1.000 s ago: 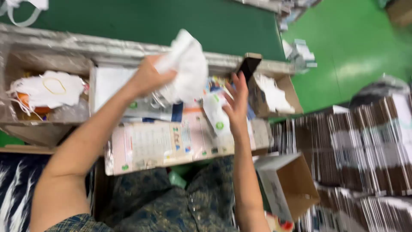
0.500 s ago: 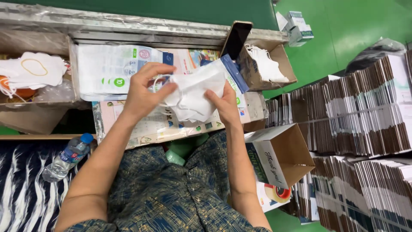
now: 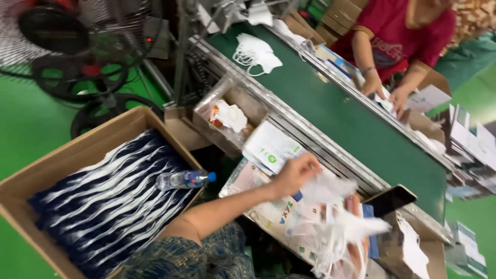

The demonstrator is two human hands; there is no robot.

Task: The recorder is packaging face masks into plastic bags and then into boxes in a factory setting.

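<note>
The left hand [image 3: 298, 173] reaches forward with bent fingers pinched on the white mask [image 3: 341, 217], which hangs above the printed pouches [image 3: 274, 212]. The right hand [image 3: 356, 253] is blurred under the mask, its grip I cannot tell. 0.5 s ago both hands held the mask close together; now the view has turned left, showing a box of masks [image 3: 103, 191].

A dark green conveyor belt [image 3: 330, 103] is bordered by silvery metal rails, above a bright green floor [image 3: 26, 129]. White face masks [image 3: 257, 52] are seen on the belt, and more white masks [image 3: 341, 217] are gathered at the left hand [image 3: 297, 173]. A brown cardboard box [image 3: 77, 150] is filled with navy material streaked in white, on which a clear plastic bottle [image 3: 183, 179] with a blue cap is laid. A red shirt [image 3: 408, 31] is worn by a co-worker. A teal patterned garment [image 3: 181, 258] is shown at the bottom edge.
</note>
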